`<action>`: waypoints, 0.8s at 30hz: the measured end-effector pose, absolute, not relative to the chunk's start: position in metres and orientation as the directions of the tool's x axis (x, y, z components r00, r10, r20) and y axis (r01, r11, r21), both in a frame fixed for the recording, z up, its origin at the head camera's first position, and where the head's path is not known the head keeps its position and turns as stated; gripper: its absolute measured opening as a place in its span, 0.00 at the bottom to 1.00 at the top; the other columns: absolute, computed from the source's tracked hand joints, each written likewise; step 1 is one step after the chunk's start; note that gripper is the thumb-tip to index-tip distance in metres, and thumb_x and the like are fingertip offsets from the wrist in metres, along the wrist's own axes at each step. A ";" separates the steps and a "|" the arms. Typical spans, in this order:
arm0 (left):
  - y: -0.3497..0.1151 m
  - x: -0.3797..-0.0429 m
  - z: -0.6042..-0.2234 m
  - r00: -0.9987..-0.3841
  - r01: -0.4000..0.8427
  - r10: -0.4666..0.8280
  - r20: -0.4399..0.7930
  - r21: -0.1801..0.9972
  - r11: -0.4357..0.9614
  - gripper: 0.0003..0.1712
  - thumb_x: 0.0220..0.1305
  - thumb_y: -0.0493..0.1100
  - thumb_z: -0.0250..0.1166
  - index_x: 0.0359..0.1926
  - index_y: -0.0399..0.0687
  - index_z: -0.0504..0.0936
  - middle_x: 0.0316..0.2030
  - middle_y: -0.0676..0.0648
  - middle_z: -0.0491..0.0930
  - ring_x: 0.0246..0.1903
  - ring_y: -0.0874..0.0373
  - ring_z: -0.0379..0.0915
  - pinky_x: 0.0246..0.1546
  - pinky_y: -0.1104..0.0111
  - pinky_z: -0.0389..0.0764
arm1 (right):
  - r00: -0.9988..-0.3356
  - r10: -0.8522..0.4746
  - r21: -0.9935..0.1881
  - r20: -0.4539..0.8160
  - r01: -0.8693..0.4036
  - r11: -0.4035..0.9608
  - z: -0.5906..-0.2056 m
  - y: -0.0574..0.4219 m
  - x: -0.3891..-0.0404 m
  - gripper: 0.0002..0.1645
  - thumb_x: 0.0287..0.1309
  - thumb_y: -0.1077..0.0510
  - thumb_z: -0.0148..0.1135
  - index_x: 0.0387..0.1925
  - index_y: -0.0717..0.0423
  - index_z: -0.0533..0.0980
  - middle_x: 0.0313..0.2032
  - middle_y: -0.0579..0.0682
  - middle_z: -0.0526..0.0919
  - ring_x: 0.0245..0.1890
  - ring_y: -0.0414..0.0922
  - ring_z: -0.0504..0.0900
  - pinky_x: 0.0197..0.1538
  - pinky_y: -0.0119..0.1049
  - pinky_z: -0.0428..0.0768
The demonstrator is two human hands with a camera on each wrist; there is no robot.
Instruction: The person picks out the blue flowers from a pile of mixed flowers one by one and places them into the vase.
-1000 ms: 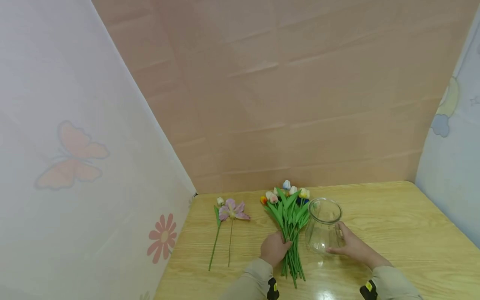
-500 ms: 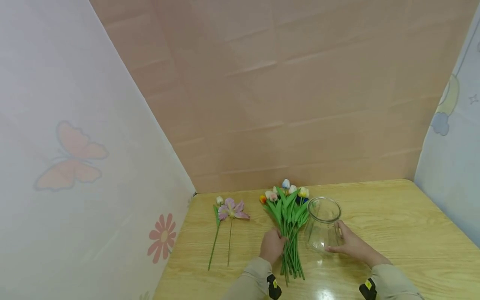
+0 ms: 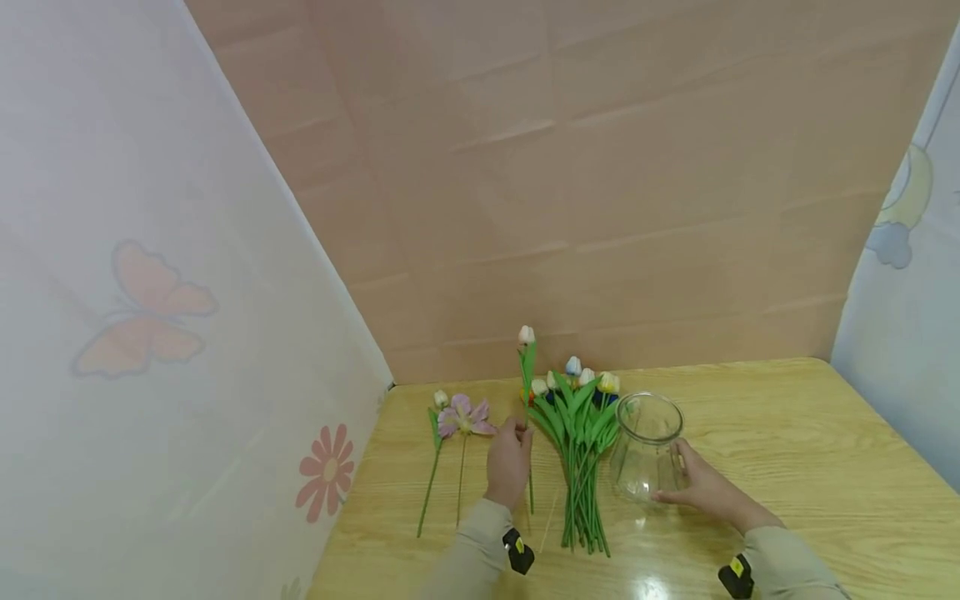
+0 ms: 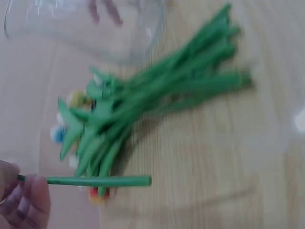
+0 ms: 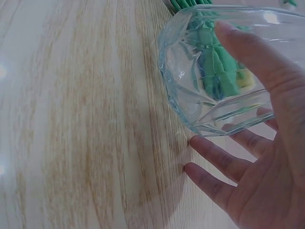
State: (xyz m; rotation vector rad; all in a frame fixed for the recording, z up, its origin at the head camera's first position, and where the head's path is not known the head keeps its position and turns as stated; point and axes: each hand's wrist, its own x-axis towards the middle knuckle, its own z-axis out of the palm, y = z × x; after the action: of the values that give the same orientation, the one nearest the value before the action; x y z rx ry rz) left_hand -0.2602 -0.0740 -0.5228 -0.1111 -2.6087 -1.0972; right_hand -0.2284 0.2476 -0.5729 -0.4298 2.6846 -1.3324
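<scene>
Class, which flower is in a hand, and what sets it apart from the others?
The pale tulip in the left hand, up off the table; the bunch, leftmost white tulip and purple flower lie on it.

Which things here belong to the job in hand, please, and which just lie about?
Likely in use:
pale green-stemmed tulip, in left hand
clear glass vase, at right hand
colourful green-leaved tulip bunch

Seemingly just lying about:
lilac broad-petalled flower
white green-stemmed tulip beside it

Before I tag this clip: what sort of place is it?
Probably a staged tabletop booth, perhaps indoors: a wood-grain table stands in front of a creased, plain brownish backdrop, and the pale panel on the image's left carries a printed butterfly.
</scene>
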 end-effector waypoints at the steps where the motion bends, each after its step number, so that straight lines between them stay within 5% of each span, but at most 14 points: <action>1: -0.079 -0.263 -0.522 -0.938 0.187 -0.068 0.340 0.664 0.724 0.06 0.68 0.43 0.62 0.38 0.44 0.79 0.26 0.52 0.79 0.17 0.69 0.68 0.17 0.75 0.69 | -0.954 -0.300 -0.795 0.026 -0.202 0.572 -0.573 0.247 -0.228 0.64 0.47 0.45 0.74 0.71 0.63 0.42 0.66 0.82 0.46 0.60 0.82 0.57 0.55 0.74 0.60; 13: -0.129 -0.284 -0.537 -0.886 0.122 -0.152 0.438 0.536 0.835 0.06 0.59 0.38 0.69 0.33 0.43 0.79 0.25 0.49 0.80 0.20 0.61 0.75 0.16 0.70 0.71 | -0.954 -0.298 -0.788 0.035 -0.210 0.579 -0.574 0.248 -0.230 0.63 0.47 0.44 0.74 0.70 0.64 0.44 0.66 0.82 0.48 0.63 0.81 0.53 0.57 0.74 0.59; 24: -0.133 -0.273 -0.569 -0.973 -0.014 -0.114 0.199 0.446 0.895 0.04 0.60 0.36 0.67 0.30 0.43 0.80 0.23 0.48 0.80 0.20 0.56 0.77 0.19 0.64 0.76 | -0.953 -0.300 -0.794 0.045 -0.216 0.568 -0.573 0.246 -0.230 0.61 0.46 0.44 0.74 0.68 0.64 0.47 0.65 0.82 0.51 0.62 0.80 0.54 0.57 0.73 0.61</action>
State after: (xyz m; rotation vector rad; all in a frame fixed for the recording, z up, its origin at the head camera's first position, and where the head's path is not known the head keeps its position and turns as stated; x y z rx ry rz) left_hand -0.2732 -0.1329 -0.5692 0.0969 -2.8407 -0.6669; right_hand -0.2302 0.2465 -0.5729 -0.4452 2.6972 -1.3450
